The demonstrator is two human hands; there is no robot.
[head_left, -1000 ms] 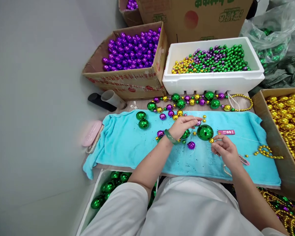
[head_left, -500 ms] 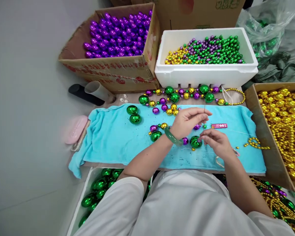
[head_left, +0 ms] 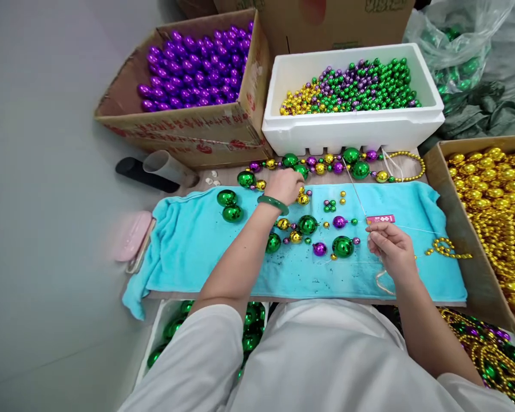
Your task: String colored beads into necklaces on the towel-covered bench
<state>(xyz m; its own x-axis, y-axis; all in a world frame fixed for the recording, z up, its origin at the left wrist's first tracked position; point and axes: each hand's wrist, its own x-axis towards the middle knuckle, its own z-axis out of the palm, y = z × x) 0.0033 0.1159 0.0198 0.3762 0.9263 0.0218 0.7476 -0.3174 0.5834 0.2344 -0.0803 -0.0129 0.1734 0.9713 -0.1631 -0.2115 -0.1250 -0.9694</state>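
My left hand point(head_left: 284, 186), with a green bangle on the wrist, reaches over the loose purple and gold beads point(head_left: 303, 198) at the towel's far edge. Its fingers curl downward, and whatever lies under the fingertips is hidden. My right hand point(head_left: 389, 243) pinches a long thin needle point(head_left: 354, 187) that slants up to the left. Left of that hand, a strung row of beads includes a large green bead point(head_left: 308, 224) and a purple bead point(head_left: 339, 221). Closer to me lie another green bead point(head_left: 343, 246) and a purple bead point(head_left: 320, 249). A pink packet point(head_left: 380, 219) sits just beyond my right fingers.
A blue towel point(head_left: 189, 252) covers the tabletop. Behind it stand a carton of purple beads point(head_left: 175, 129) and a white foam box point(head_left: 352, 129) of small beads. A finished-looking bead strand point(head_left: 351, 155) lies before them. Right is a carton of gold beads point(head_left: 459, 229).
My left hand has left the right hand and moved leftward to the loose beads. My right hand has shifted slightly right, and the needle now tilts left. Small green and gold beads are uncovered.
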